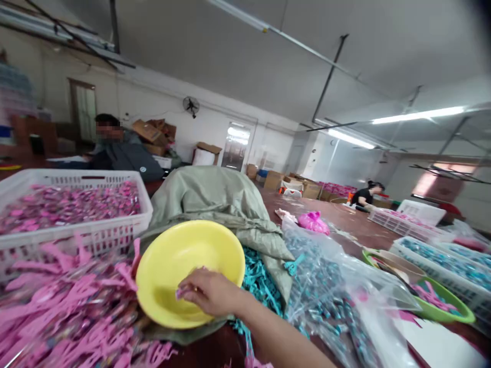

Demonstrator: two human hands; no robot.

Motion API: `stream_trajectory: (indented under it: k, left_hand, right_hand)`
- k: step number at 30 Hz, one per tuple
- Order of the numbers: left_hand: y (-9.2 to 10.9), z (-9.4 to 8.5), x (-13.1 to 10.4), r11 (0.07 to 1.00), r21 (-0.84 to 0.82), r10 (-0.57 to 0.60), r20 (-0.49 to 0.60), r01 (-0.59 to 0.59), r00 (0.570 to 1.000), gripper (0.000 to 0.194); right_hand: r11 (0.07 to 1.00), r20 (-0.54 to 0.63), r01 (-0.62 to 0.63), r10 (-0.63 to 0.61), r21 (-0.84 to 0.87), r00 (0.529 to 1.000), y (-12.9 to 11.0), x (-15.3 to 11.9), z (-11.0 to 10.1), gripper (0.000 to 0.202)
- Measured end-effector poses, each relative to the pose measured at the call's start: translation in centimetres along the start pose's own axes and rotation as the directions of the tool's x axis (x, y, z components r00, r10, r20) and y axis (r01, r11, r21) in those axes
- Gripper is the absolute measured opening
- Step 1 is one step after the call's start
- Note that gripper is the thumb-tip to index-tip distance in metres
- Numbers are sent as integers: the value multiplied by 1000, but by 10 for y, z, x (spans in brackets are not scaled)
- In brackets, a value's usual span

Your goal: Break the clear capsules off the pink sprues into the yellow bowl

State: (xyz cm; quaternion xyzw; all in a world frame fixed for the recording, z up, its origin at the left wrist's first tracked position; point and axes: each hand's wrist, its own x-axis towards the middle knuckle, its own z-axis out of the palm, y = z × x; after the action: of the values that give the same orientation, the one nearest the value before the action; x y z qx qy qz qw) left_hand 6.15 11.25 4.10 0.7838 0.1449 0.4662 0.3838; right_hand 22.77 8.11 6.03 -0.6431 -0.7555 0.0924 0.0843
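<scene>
My right hand reaches in from the lower right over a yellow basin. Its fingers are curled together, with a small pinkish-purple bit showing at the fingertips, too small to name. The basin's visible inside is bare, and it leans against a grey-green sack. Teal strap-like pieces spill from the sack just right of the basin. To the left lies a large heap of pink strap-like pieces, blurred in places. My left hand is out of view.
A white crate of small pink pieces stands at left. Clear plastic bags with teal pieces lie at right, near a green basin and white crates. Two people are farther back.
</scene>
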Motion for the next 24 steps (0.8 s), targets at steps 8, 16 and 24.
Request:
stream_trajectory:
  k: [8, 16, 24]
  left_hand:
    - [17, -31, -123, 680, -194, -666, 240, 708, 706, 25]
    - [34, -22, -122, 786, -152, -547, 282, 600, 788, 33]
    - [33, -27, -132, 958, 37, -281, 331, 285, 901, 24]
  right_hand:
    - [890, -89, 113, -82, 442, 993, -60, -114, 27, 27]
    - [940, -96, 175, -153, 294, 984, -59, -138, 36, 31]
    - [657, 295, -215, -12, 722, 955, -65, -148, 35, 36]
